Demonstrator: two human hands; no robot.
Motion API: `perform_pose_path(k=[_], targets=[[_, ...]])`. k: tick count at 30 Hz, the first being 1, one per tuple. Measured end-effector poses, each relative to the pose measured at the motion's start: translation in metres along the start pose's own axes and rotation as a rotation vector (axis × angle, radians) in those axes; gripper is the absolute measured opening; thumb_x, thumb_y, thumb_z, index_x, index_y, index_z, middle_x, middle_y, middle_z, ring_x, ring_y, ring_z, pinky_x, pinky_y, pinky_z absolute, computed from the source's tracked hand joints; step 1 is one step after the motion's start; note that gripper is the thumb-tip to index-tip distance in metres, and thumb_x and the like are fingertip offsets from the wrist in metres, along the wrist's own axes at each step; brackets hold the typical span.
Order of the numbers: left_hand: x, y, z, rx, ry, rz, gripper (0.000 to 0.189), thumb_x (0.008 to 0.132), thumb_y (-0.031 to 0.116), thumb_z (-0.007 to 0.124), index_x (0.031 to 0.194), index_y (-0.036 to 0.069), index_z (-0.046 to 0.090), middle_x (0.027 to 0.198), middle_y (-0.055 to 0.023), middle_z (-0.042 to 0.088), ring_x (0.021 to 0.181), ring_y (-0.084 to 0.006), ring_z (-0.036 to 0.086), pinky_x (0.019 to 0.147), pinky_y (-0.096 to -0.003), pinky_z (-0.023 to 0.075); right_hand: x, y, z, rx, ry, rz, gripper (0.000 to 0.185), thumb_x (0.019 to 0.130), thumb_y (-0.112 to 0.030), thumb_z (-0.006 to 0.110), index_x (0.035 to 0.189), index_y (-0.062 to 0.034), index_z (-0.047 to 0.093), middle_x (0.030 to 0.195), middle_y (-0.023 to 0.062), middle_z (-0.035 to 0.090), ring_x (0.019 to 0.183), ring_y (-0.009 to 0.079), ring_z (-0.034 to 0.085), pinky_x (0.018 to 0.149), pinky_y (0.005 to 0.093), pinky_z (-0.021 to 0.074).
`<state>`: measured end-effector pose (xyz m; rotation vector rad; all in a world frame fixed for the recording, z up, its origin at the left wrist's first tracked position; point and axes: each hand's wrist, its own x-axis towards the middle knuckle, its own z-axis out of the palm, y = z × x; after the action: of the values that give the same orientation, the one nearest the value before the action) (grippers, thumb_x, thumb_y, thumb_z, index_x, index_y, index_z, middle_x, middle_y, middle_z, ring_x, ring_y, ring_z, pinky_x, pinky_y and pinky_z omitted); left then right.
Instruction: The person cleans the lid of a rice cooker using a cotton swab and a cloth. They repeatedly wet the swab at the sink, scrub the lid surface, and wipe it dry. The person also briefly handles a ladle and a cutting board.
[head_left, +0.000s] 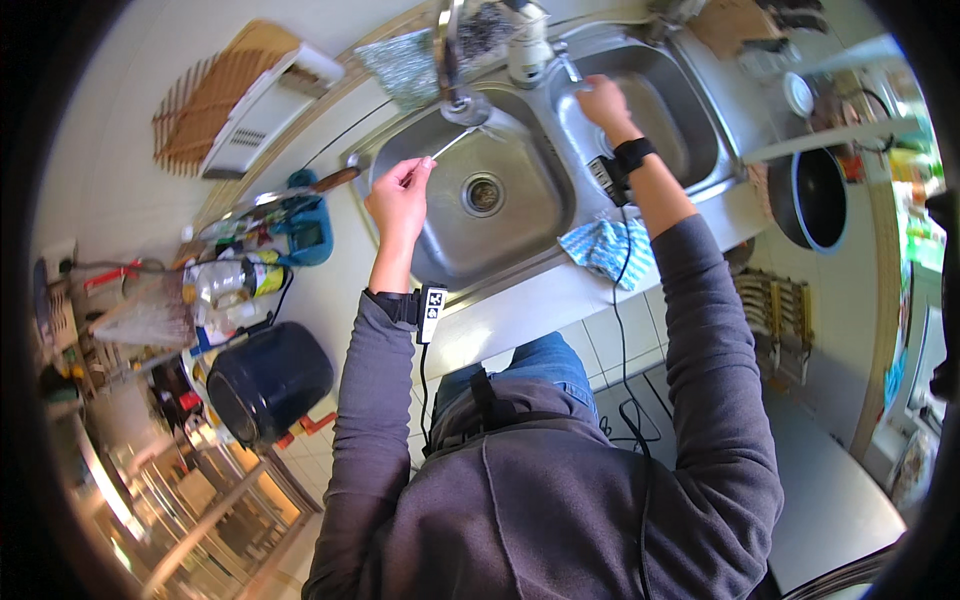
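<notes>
My left hand (401, 195) pinches a slender metal utensil (453, 143) between thumb and fingers over the left sink basin (517, 202). The utensil's far end, possibly forked, lies beside the tap spout (465, 110) and is blurred. A pale streak, perhaps running water, shows there. Over the right basin (686, 124), near the divider, my right hand (606, 109) has its fingers curled. Just beyond them is a small metal lever-like piece (568, 63); whether the fingers touch it is hidden. A drain strainer (483, 194) sits in the left basin's floor.
A blue-and-white striped cloth (611, 251) lies on the counter's front edge. Behind the sink stand a white bottle (527, 52) and a bubble-wrap-like bag (401, 67). At left are a teal caddy (307, 232) and a dark pot (270, 382). Cables (622, 315) hang from both wrists.
</notes>
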<state>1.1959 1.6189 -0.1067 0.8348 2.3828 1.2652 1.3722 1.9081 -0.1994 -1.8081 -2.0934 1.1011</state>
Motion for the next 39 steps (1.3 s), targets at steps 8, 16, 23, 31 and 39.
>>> perform_pose_path(k=[8,16,23,31,39], targets=[[-0.046,0.002,-0.078,0.189,0.211,0.207,0.010,0.084,0.027,0.073,0.087,0.017,0.075,0.073,0.0039,0.067,0.071,-0.0138,0.058,0.078,-0.0328,0.0320,0.080,0.000,0.022,0.265,-0.336,0.116,0.038,0.079,-0.031,0.073,0.108,-0.0092,0.062,0.098,0.0045,0.063,0.089,0.0176,0.059,0.074,0.0288,0.0417],[-0.078,-0.042,-0.064,0.060,0.447,0.488,0.009,0.075,0.009,0.074,0.080,0.013,0.069,0.063,-0.0019,0.061,0.067,-0.0219,0.057,0.063,-0.0400,0.0375,0.063,0.034,-0.032,0.123,-0.160,-0.481,0.045,0.086,-0.045,0.064,0.098,-0.0019,0.070,0.087,0.0089,0.066,0.081,0.0178,0.056,0.072,0.0351,0.0436],[-0.112,-0.101,-0.027,0.487,0.225,0.513,0.007,0.078,0.016,0.062,0.083,0.012,0.064,0.081,-0.0066,0.062,0.074,-0.0237,0.064,0.073,-0.0396,0.0506,0.017,0.081,-0.060,0.004,-0.191,-0.389,0.038,0.094,-0.029,0.062,0.114,0.0024,0.065,0.098,0.0067,0.068,0.089,0.0143,0.059,0.081,0.0290,0.0477],[-0.142,-0.097,-0.074,0.556,-0.103,0.371,0.006,0.081,0.015,0.058,0.085,0.011,0.060,0.078,-0.0059,0.058,0.073,-0.0227,0.064,0.068,-0.0384,0.0475,-0.140,0.053,-0.030,0.109,-0.164,-0.572,0.030,0.096,-0.022,0.061,0.114,0.0020,0.066,0.101,0.0080,0.068,0.084,0.0143,0.064,0.074,0.0277,0.0543],[-0.238,-0.102,-0.310,0.164,0.308,0.670,0.023,0.075,0.008,0.064,0.098,0.011,0.068,0.086,-0.0010,0.058,0.079,-0.0181,0.059,0.075,-0.0351,0.0432,-0.308,-0.050,0.094,0.168,-0.224,-0.605,0.024,0.094,-0.015,0.063,0.112,-0.0001,0.067,0.097,0.0063,0.068,0.082,0.0118,0.063,0.072,0.0246,0.0506]])
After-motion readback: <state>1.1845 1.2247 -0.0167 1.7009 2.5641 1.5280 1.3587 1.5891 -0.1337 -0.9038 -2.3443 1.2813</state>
